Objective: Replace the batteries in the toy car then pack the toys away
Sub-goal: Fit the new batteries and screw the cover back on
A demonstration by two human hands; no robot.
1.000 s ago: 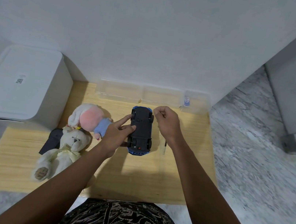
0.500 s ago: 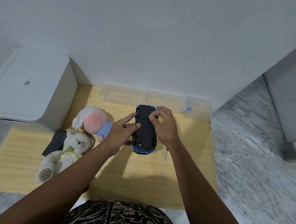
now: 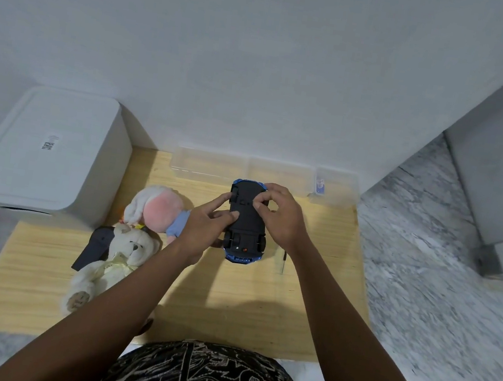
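Lying upside down on the wooden board (image 3: 227, 301) in the head view, the blue toy car (image 3: 247, 222) is seen with its black underside up, its far end close to the clear plastic boxes (image 3: 243, 169) set along the wall. The car is gripped at its left side by the left hand (image 3: 205, 226), with the forefinger stretched toward a far wheel and the other fingers curled against the chassis. The right hand (image 3: 282, 217) is placed over the far right part of the underside, its fingertips bent together and pressed on the black panel; whether something small is pinched there cannot be told. A thin dark tool (image 3: 283, 262) is seen on the board just right of the car. Left of the car, a pink and white plush (image 3: 156, 208) and a cream teddy bear (image 3: 112, 261) are laid touching, the bear partly over a dark flat object (image 3: 95, 247). A white lidded bin (image 3: 43, 152) is seen far left; its label is printed too small to be read. A small blue item (image 3: 320, 185) in the right clear box is likewise illegible.
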